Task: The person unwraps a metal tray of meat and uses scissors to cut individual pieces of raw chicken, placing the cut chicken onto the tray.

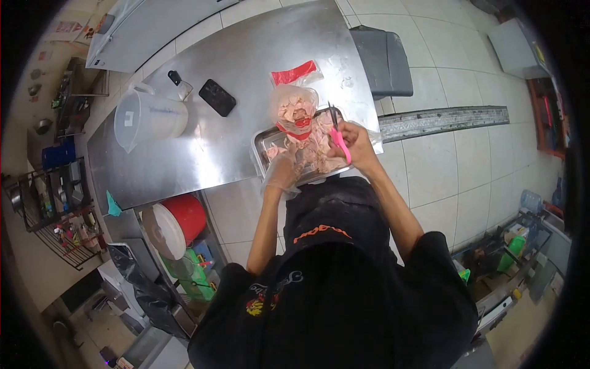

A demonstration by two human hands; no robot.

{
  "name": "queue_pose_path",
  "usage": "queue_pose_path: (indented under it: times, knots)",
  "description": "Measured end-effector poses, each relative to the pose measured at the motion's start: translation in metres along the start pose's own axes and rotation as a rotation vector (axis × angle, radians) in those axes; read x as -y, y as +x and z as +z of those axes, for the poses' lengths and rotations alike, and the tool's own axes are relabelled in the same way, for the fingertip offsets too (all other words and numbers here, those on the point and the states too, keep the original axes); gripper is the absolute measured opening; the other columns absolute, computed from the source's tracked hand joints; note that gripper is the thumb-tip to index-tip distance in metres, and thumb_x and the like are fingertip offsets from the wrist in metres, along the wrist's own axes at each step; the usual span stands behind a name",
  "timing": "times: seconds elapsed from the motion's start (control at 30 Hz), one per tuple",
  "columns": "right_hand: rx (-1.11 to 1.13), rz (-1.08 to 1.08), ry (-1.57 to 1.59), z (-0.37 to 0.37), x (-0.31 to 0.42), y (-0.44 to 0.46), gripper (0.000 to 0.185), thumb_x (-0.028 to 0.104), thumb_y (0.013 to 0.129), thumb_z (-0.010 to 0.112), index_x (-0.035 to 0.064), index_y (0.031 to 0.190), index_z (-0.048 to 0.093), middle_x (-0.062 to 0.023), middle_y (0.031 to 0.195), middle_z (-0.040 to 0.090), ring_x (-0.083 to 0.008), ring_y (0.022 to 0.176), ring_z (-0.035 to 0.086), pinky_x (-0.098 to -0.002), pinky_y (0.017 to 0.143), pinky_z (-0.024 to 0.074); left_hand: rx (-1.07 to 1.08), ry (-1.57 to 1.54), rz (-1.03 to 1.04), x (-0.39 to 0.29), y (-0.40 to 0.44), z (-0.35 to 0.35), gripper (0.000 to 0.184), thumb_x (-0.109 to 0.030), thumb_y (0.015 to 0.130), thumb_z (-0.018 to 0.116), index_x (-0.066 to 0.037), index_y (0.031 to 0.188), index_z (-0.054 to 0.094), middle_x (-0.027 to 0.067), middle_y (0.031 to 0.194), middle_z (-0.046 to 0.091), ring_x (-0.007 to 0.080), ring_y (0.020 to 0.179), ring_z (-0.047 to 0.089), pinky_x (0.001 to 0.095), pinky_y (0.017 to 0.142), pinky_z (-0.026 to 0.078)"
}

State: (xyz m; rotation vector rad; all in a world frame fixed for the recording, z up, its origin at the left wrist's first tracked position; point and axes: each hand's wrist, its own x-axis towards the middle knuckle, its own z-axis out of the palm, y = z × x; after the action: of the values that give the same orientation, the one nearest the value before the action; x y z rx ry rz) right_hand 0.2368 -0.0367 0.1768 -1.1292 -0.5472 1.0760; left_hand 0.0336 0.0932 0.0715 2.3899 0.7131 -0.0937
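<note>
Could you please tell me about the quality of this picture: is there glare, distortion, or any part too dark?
Head view: bright glare on the metal table, left of the tray in the image; head view: strong wide-lens distortion, bending the table's edges, with black corners; head view: the black shirt loses detail, while the pink scissors stand out clearly.

On the counter (221, 160), a tray (260, 137) of meat (323, 140) sits at the near edge, a bag (296, 106) at its far rim. To the left are a phone (217, 98), a handled tool (183, 90) and, farthest left, a jug (150, 118).
</note>
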Motion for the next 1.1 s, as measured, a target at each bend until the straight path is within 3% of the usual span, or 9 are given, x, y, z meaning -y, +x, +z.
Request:
queue_pose_path:
  times: [0.1, 0.33, 0.53, 0.63, 0.7, 0.83, 0.93, 1.0, 1.1]
  knots:
    - [-0.025, 0.104, -0.006, -0.018, -0.026, -0.020, 0.034, 0.000, 0.067, 0.085, 0.0062, 0.083, 0.056, 0.0026, 0.076, 0.059, -0.0036, 0.072, 0.057, -0.0197, 0.065, 0.0479, -0.347, -0.080, 0.106, 0.039, -0.008, 0.011, 0.021, -0.010, 0.083, 0.055, -0.004, 0.101, 0.061, 0.0194, 0.092, 0.065, 0.0392, 0.090, 0.061, 0.0461, 0.082, 0.047]
    - [-0.027, 0.178, -0.011, -0.005, -0.043, -0.032, 0.032, 0.003, 0.068, 0.085, 0.0038, 0.085, 0.058, -0.0013, 0.077, 0.064, -0.0072, 0.071, 0.061, -0.0211, 0.067, 0.0489, -0.294, 0.220, -0.159, 0.055, 0.012, 0.027, 0.016, 0.003, 0.080, 0.052, -0.007, 0.086, 0.064, 0.0139, 0.087, 0.067, 0.0335, 0.089, 0.063, 0.0432, 0.078, 0.049]
    - [0.201, 0.252, -0.098, -0.012, -0.036, -0.031, 0.039, 0.009, 0.061, 0.090, 0.0068, 0.079, 0.056, 0.0007, 0.076, 0.062, -0.0075, 0.075, 0.059, -0.0227, 0.072, 0.0475, -0.279, -0.473, -0.436, 0.029, 0.000, -0.026, 0.014, -0.002, 0.082, 0.055, -0.001, 0.095, 0.061, 0.0187, 0.097, 0.068, 0.0322, 0.089, 0.065, 0.0420, 0.072, 0.050]
    - [0.232, 0.260, -0.127, -0.012, -0.043, -0.033, 0.036, 0.000, 0.063, 0.087, 0.0062, 0.082, 0.057, 0.0023, 0.076, 0.059, -0.0051, 0.071, 0.055, -0.0214, 0.068, 0.0459, -0.367, -0.271, -0.175, 0.060, 0.002, 0.004, 0.019, -0.007, 0.081, 0.059, 0.002, 0.099, 0.060, 0.0195, 0.098, 0.067, 0.0325, 0.090, 0.065, 0.0420, 0.071, 0.050]
    - [0.276, 0.281, -0.149, -0.015, -0.053, -0.032, 0.037, 0.001, 0.062, 0.087, 0.0065, 0.081, 0.056, 0.0027, 0.076, 0.058, -0.0049, 0.071, 0.054, -0.0217, 0.067, 0.0451, -0.172, 0.337, -0.113, 0.025, -0.007, 0.006, 0.019, -0.008, 0.079, 0.061, 0.002, 0.095, 0.059, 0.0195, 0.095, 0.066, 0.0349, 0.089, 0.065, 0.0422, 0.074, 0.050]
    - [0.374, 0.293, -0.199, -0.006, -0.057, -0.029, 0.038, 0.007, 0.061, 0.090, 0.0071, 0.079, 0.056, 0.0033, 0.075, 0.058, -0.0046, 0.071, 0.054, -0.0219, 0.063, 0.0415, -0.206, 0.329, -0.356, 0.038, 0.011, 0.035, 0.013, -0.007, 0.078, 0.062, -0.001, 0.089, 0.060, 0.0218, 0.094, 0.063, 0.0378, 0.085, 0.063, 0.0432, 0.073, 0.051]
    - [0.382, 0.303, -0.334, -0.004, -0.052, -0.029, 0.044, 0.025, 0.059, 0.092, 0.0071, 0.075, 0.056, 0.0025, 0.068, 0.056, -0.0065, 0.065, 0.052, -0.0221, 0.058, 0.0391, -0.253, -0.067, -0.397, 0.048, 0.007, 0.028, 0.018, -0.012, 0.085, 0.062, -0.003, 0.098, 0.054, 0.0184, 0.094, 0.062, 0.0313, 0.078, 0.064, 0.0427, 0.069, 0.054]
    - [0.404, 0.383, -0.386, -0.011, -0.058, -0.028, 0.045, 0.030, 0.060, 0.092, 0.0071, 0.075, 0.056, 0.0023, 0.066, 0.056, -0.0065, 0.064, 0.051, -0.0222, 0.057, 0.0387, -0.230, -1.036, -0.324, 0.052, -0.007, 0.012, 0.032, -0.023, 0.091, 0.062, -0.005, 0.111, 0.044, 0.0111, 0.094, 0.060, 0.0203, 0.075, 0.062, 0.0409, 0.065, 0.058]
    - [0.495, 0.503, -0.404, -0.013, -0.070, -0.028, 0.044, 0.035, 0.065, 0.088, 0.0070, 0.076, 0.057, 0.0023, 0.066, 0.055, -0.0065, 0.064, 0.050, -0.0223, 0.057, 0.0382, -0.245, -1.394, -0.208, 0.014, -0.025, -0.040, 0.044, -0.030, 0.093, 0.060, -0.007, 0.121, 0.034, 0.0055, 0.091, 0.056, 0.0133, 0.073, 0.056, 0.0402, 0.066, 0.060]
